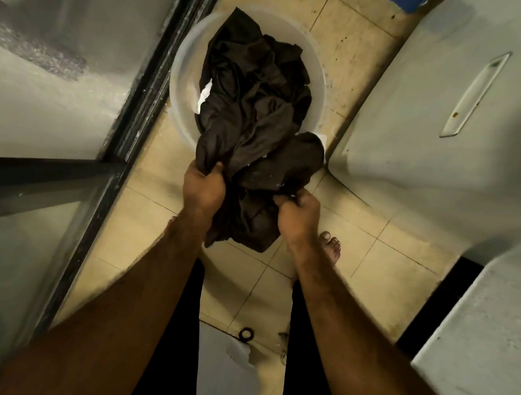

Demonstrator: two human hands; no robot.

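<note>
**Both hands on the dark laundry, right over the tub**

So here's the view looking straight down. The left hand (203, 190) has its fingers and thumb clenched around a bunched fold of the crumpled dark brown cloth garment (251, 129), grabbing it at the near left edge. The right hand (298, 214) is doing the same on the near right side, fingers curled tight and pinching a wad of the fabric.

The garment itself is a big rumpled heap. Most of it sits in the round pale-white plastic basin (185, 68) on the floor, piled up past the rim, and the near end spills out over the basin's edge toward the person, hanging between the two hands. There's a small white tag or label (205, 96) showing on the left side of the pile.

The basin sits on the beige tiled floor (358, 229), which looks pretty grimy. To the left runs a dark metal door frame (129, 120), and on the right is a grey-white appliance panel with a recessed handle (476, 95). A bare foot (331, 245) peeks out just behind the right wrist. Near the bottom there's a small black ring (246, 333) lying on the tiles.
</note>
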